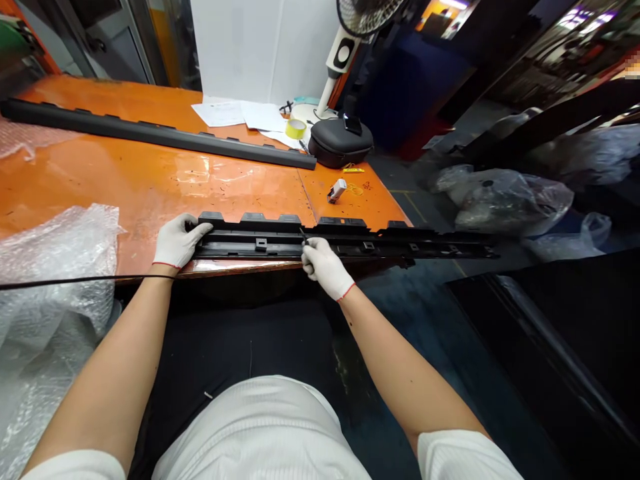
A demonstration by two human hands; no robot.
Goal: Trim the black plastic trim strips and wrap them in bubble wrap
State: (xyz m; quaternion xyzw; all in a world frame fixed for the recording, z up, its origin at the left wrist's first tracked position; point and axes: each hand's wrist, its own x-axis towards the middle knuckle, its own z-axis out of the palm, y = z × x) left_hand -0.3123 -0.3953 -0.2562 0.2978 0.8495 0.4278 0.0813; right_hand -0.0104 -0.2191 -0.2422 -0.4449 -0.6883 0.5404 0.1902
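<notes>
A long black plastic trim strip (345, 247) lies along the front edge of the orange table, its clips and tabbed edge facing up and its right end jutting past the table. My left hand (179, 241), in a white glove, is closed on the strip's left end, thumb on top. In my gloved right hand (324, 265) is a thin, dark, pointed tool (303, 235), pinched between the fingers. Its tip reaches over the middle of the strip; whether it touches is too small to tell, and my fingers hide most of it.
Another black trim strip (165, 135) lies across the back of the orange table (240, 183). Behind it are papers (220, 114), yellow tape (295, 129), a black case (341, 142) and a fan (343, 50). Bubble wrap (55, 267) hangs at left; a dark cable (90, 281) crosses my left wrist.
</notes>
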